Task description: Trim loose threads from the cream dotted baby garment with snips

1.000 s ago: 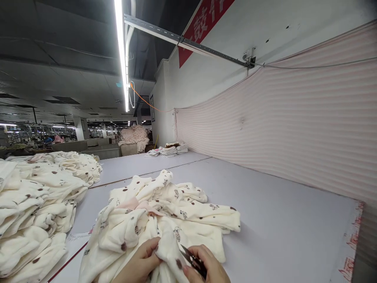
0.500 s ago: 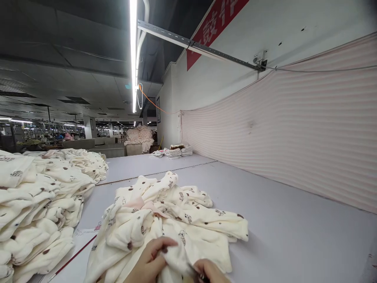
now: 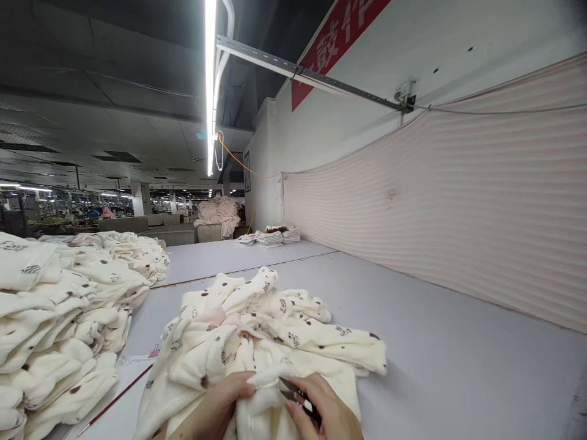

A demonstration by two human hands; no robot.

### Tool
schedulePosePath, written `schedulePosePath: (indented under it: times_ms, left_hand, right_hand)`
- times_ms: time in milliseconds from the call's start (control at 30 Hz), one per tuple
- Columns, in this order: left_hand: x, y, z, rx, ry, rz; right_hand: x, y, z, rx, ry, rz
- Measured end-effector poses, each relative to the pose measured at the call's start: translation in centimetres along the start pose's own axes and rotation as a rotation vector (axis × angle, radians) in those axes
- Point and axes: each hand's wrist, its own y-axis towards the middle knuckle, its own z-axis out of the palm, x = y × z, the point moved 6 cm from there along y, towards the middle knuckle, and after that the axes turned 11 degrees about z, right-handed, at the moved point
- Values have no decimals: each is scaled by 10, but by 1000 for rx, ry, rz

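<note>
Hands: both at the bottom edge of the view, partly cut off by the frame
Left hand (image 3: 215,409): fingers curled closed, pinching a fold of the cream garment (image 3: 270,342) at its near edge
Right hand (image 3: 323,412): fingers closed around small thread snips (image 3: 296,396); dark blades point left toward the pinched fold; whether the blades touch the cloth cannot be told from this angle
Garment position: crumpled on the grey table (image 3: 435,354), directly ahead of the hands; cream fleece with brown dots and small printed figures; a pink lining shows near its middle
Paper tag (image 3: 135,357): flat on the table, just left of the garment, with a thin red line running beside it
Left stack (image 3: 59,318): large pile of matching spotted garments, well apart from the hands
Right side: striped pink fabric (image 3: 458,208) hung along the wall above the table edge
Far end: folded bundles (image 3: 270,235) on the table; a heap of pink cloth (image 3: 219,211) beyond
Overhead: strip light (image 3: 211,79) and a red banner (image 3: 339,36) on the wall
</note>
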Motion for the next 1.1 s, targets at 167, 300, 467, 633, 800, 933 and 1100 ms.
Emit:
schedulePosePath:
  times_ms: [167,300,467,633,800,933,1100]
  left_hand:
    - [4,0,-8,-16,67,-3]
    - [8,2,-3,12,98,24]
    - [-9,7,-14,-23,4,134]
    - [-40,4,-50,-186,145,239]
    - [-7,10,-2,-88,698,250]
    - [32,22,50,109,1168,293]
    - [15,21,31,111,1012,281]
  right_hand:
    - [7,7,7,85,14,-24]
    - [10,9,8,81,92,-21]
    - [-2,5,-12,-20,276,92]
    - [-55,-7,-27,-179,604,430]
    - [-73,-7,-9,-166,704,512]
    - [-78,-7,-8,-138,732,508]
    - [-96,-28,-19,-187,755,528]
